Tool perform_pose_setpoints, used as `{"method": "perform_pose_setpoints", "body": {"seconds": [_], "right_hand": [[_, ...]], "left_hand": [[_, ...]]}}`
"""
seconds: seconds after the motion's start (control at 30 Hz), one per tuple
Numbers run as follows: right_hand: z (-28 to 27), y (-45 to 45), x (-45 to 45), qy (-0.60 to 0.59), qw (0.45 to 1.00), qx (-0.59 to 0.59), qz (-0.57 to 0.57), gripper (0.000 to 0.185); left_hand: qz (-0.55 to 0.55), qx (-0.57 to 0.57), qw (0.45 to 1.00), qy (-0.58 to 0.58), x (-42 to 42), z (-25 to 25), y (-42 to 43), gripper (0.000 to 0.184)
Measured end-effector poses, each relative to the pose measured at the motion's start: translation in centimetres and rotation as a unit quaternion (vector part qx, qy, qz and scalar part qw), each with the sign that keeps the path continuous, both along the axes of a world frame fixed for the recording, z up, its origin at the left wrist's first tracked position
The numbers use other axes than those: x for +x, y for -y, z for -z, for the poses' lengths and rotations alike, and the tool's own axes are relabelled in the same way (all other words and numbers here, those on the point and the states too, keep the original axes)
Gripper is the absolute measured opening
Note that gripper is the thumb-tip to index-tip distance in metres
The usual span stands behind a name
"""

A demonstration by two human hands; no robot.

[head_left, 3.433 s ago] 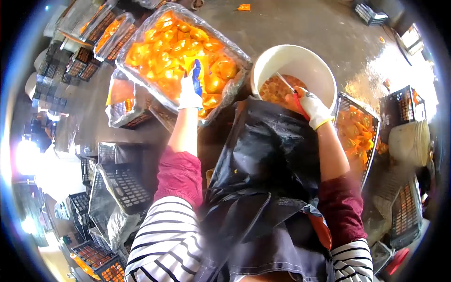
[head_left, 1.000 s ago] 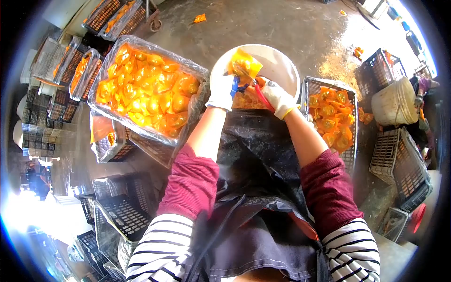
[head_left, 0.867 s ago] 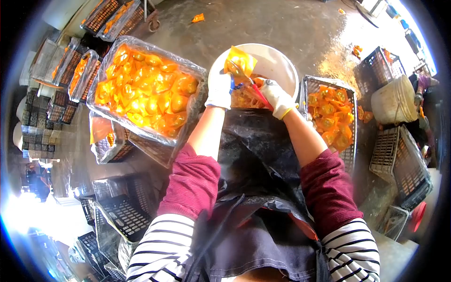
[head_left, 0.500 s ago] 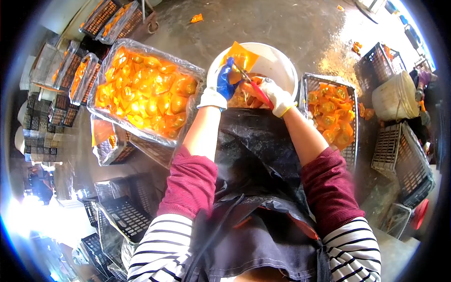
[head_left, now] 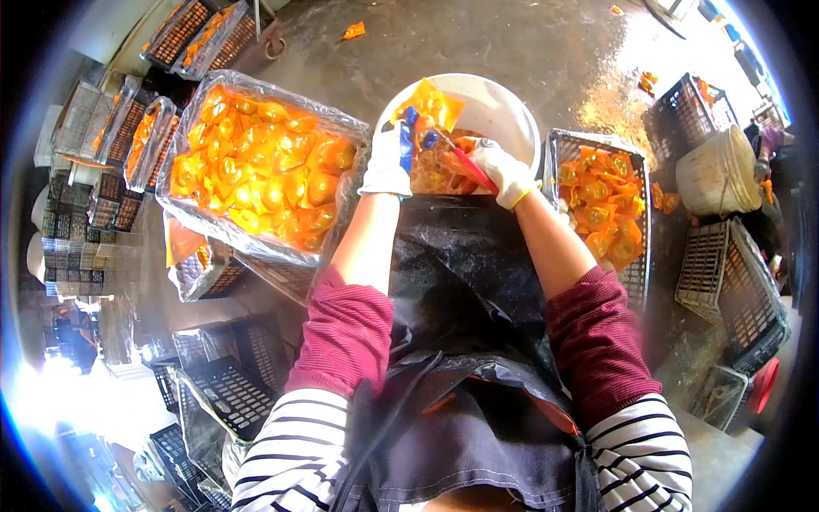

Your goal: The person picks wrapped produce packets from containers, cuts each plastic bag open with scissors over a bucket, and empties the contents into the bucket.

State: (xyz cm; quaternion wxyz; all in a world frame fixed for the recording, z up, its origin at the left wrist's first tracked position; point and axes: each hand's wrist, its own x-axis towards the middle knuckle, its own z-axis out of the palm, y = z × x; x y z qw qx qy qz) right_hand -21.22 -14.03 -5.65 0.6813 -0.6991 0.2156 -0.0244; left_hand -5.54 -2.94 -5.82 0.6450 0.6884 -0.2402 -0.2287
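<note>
Your left hand (head_left: 392,158), in a white glove with blue-coated fingers, grips the lower part of a glossy orange plastic packet (head_left: 437,104), its upper part spread above your fingertips. The packet is over the left side of a round white plastic bucket (head_left: 505,107); your fingers cover its lower part, so you cannot tell what is pinched there. Your right hand (head_left: 505,173), in a white glove with a yellow cuff edge, is closed around a slim red-handled tool (head_left: 474,169) pointing toward your left hand. Its working end is too small and blurred to make out, and whether it touches the packet cannot be told.

Your hands and your shiny black apron (head_left: 465,256) hide the bucket's near side; only part of the reddish-orange mass (head_left: 432,179) inside shows. To your left, a crate lined with clear plastic film (head_left: 354,154) is heaped with orange packets (head_left: 264,162). To your right, a black lattice crate (head_left: 634,286) holds crumpled orange wrapping (head_left: 601,205), whose contents are hard to distinguish. Farther right stands a dirty white pail (head_left: 715,177), beside purple cloth (head_left: 772,141) blurred near the dark edge. Glare (head_left: 34,401) washes out the lower left.
</note>
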Motion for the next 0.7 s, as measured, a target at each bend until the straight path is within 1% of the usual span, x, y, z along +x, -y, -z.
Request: {"method": "perform_pose_setpoints", "body": {"seconds": [0.03,0.07,0.1,0.13,0.2,0.23,0.27,0.3,0.37,0.4,0.47,0.53,0.57,0.6,0.63,0.67,0.7], "right_hand": [[0.4,0.0,0.1,-0.001,1.0,0.011,0.01,0.033],[0.8,0.0,0.4,-0.001,1.0,0.021,0.02,0.033],[1.1,0.0,0.5,-0.002,0.999,0.032,0.031,0.032],[1.2,0.1,0.6,-0.014,0.999,-0.033,0.04,0.029],[0.4,-0.1,0.9,-0.036,0.985,-0.161,0.057,0.024],[0.7,0.0,0.9,-0.031,0.973,-0.216,0.071,0.025],[1.2,0.0,1.0,-0.024,0.959,-0.27,0.085,0.026],[1.6,0.1,1.1,-0.018,0.941,-0.324,0.098,0.028],[2.0,0.4,1.2,-0.004,0.951,-0.273,0.142,0.026],[2.1,0.3,1.1,0.002,0.955,-0.246,0.162,0.026],[0.4,0.4,0.1,-0.034,0.972,-0.132,0.189,0.027],[-0.9,0.0,-0.1,0.038,0.972,0.026,0.232,0.027],[-0.4,0.5,0.0,0.117,0.954,0.104,0.256,0.028],[0.1,1.1,0.0,0.195,0.925,0.181,0.272,0.03],[1.0,2.3,-0.1,0.261,0.895,0.232,0.276,0.034],[1.3,3.1,-0.4,0.272,0.878,0.248,0.307,0.039],[1.3,3.7,-0.6,0.282,0.858,0.262,0.34,0.044]], "left_hand": [[0.002,-0.014,1.0,-0.003,0.4,1.1,0.1,0.047],[0.004,-0.028,1.0,-0.005,0.1,0.5,0.2,0.047],[0.006,-0.017,0.999,-0.045,0.0,-0.1,0.1,0.047],[0.009,-0.006,0.996,-0.086,-0.3,-0.8,0.1,0.047],[0.027,-0.002,0.999,0.023,0.3,-0.1,0.6,0.039],[0.032,0.0,0.998,0.056,0.4,0.2,0.6,0.037],[0.037,0.001,0.995,0.089,0.2,-0.1,0.5,0.036],[0.037,0.001,0.994,0.101,-0.5,-1.7,0.1,0.034],[0.06,0.013,0.977,0.202,1.0,-0.6,0.0,0.03],[0.082,0.028,0.953,0.289,4.7,3.0,-0.2,0.026],[0.022,-0.007,0.989,0.148,3.9,0.0,-2.4,0.019],[-0.015,-0.027,0.964,0.264,6.8,0.9,-5.6,0.021],[-0.031,0.005,0.948,0.317,7.1,-0.2,-8.1,0.022],[-0.049,0.037,0.927,0.369,7.4,-1.4,-10.6,0.023],[-0.064,0.09,0.891,0.441,8.1,-1.8,-13.2,0.024],[-0.112,0.017,0.968,0.222,9.1,-1.2,-15.4,0.023],[-0.154,-0.065,0.986,-0.01,10.1,-0.1,-17.5,0.023]]}}
